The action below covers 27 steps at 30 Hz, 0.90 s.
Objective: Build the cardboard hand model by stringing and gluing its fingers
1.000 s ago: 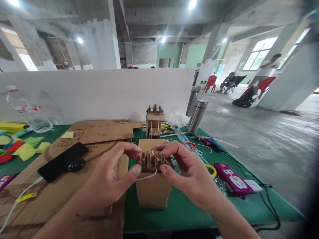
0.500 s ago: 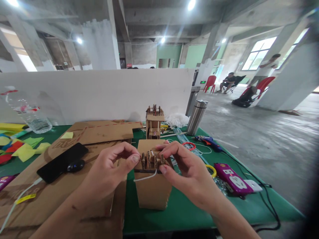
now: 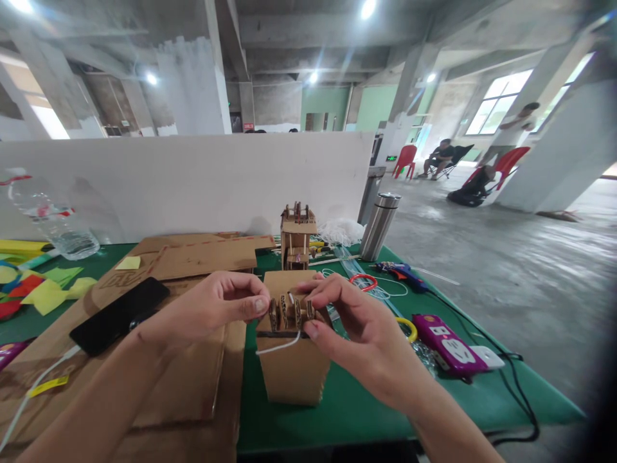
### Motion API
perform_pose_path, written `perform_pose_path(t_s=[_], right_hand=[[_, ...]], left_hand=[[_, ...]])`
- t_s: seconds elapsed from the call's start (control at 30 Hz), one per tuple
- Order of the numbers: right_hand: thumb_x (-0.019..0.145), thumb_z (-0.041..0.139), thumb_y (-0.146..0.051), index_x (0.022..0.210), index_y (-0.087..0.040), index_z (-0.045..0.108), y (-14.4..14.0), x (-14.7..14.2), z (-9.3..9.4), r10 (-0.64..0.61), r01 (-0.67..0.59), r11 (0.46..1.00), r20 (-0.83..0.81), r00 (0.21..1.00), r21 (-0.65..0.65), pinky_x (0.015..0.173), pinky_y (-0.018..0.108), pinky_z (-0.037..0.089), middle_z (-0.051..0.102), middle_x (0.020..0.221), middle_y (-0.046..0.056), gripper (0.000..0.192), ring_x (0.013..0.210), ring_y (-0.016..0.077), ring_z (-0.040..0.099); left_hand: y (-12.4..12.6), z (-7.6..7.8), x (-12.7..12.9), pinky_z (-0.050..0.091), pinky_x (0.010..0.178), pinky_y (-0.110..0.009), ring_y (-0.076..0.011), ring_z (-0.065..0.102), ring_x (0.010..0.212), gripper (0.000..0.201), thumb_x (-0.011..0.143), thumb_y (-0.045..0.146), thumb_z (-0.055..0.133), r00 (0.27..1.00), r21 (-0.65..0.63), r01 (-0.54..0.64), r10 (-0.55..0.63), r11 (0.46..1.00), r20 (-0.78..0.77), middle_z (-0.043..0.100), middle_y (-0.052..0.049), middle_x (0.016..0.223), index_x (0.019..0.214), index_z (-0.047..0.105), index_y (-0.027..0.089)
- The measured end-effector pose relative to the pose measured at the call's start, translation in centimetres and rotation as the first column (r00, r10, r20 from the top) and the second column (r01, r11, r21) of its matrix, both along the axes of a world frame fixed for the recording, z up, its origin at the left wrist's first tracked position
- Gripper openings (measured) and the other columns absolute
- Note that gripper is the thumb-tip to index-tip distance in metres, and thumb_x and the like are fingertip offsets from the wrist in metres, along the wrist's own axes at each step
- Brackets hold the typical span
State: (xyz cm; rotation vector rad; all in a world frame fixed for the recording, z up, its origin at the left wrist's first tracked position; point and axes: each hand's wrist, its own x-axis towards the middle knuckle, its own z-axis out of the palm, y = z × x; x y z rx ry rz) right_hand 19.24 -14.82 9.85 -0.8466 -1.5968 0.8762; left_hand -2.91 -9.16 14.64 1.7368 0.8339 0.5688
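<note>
A cardboard box (image 3: 293, 370) stands on the green table. On its top sits a cardboard spool (image 3: 284, 312), a row of upright corrugated discs. White string (image 3: 277, 348) trails from it over the front of the box. My left hand (image 3: 236, 302) pinches the spool's left end, thumb and forefinger pressed together; what exactly lies between the fingertips is hidden. At the opposite end, my right hand (image 3: 347, 315) grips the outermost disc between thumb and fingers. Behind the box rises a small cardboard tower (image 3: 297, 238) with similar discs on top.
Cardboard sheets (image 3: 207, 254) and a black phone (image 3: 118, 315) lie left. To the right are a glue gun (image 3: 402, 273), red-handled scissors (image 3: 364, 281), a purple power strip (image 3: 448, 344) and a steel flask (image 3: 380, 225). A white board (image 3: 193, 186) borders the back. Two people are in the background.
My left wrist and forearm have shifted up and left, now partly covering the mouse by the phone. The fingertips stay at the spool. My right hand has barely moved.
</note>
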Motion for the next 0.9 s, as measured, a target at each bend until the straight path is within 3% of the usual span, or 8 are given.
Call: perform_pose_path(t_s=[0.13, 0.3, 0.6, 0.9], right_hand=[[0.085, 0.065, -0.021, 0.089, -0.025, 0.052, 0.0, 0.0, 0.0, -0.008, 0.008, 1.000, 0.009, 1.000, 0.006, 0.093, 0.040, 0.045, 0.061, 0.106, 0.002, 0.013, 0.117, 0.0230, 0.056], [0.086, 0.063, -0.021, 0.090, -0.025, 0.052, -0.1, 0.0, -0.1, -0.008, 0.007, 1.000, 0.014, 1.000, 0.026, 0.093, 0.040, 0.045, 0.059, 0.103, 0.001, 0.012, 0.117, 0.0228, 0.056], [0.086, 0.065, -0.021, 0.088, -0.024, 0.052, 0.1, 0.0, 0.0, 0.002, -0.002, 1.000, 0.004, 1.000, 0.006, 0.095, 0.040, 0.045, 0.060, 0.102, 0.001, 0.014, 0.119, 0.0229, 0.056], [0.085, 0.066, -0.021, 0.086, -0.023, 0.053, -0.1, 0.1, 0.4, -0.003, 0.003, 1.000, 0.029, 1.000, -0.002, 0.093, 0.040, 0.046, 0.062, 0.101, 0.003, 0.013, 0.118, 0.0241, 0.057]], left_hand=[[1.2, -0.3, -0.2, 0.038, 0.065, -0.021, -0.0098, 0.046, 0.066, 0.036, 0.079, 0.051, 0.073, 0.995, -0.103, 0.099, -0.097, 0.990, 0.027, 0.055, 0.005, 0.070, 0.077, 0.061, 0.018], [2.4, -0.5, 0.0, 0.039, 0.061, -0.019, -0.0087, 0.051, 0.062, 0.041, 0.070, 0.051, 0.082, 0.991, -0.209, 0.128, -0.119, 0.970, 0.055, 0.059, 0.006, 0.067, 0.082, 0.058, 0.019], [2.8, -0.5, 0.0, 0.040, 0.063, -0.020, -0.0094, 0.052, 0.065, 0.034, 0.070, 0.049, 0.082, 0.989, -0.162, 0.146, -0.139, 0.976, 0.054, 0.063, 0.003, 0.069, 0.080, 0.070, 0.018], [2.6, -0.7, -0.2, 0.043, 0.064, -0.021, -0.0088, 0.052, 0.065, 0.033, 0.073, 0.048, 0.080, 0.993, -0.135, 0.118, -0.114, 0.984, 0.032, 0.062, 0.004, 0.071, 0.081, 0.068, 0.019]])
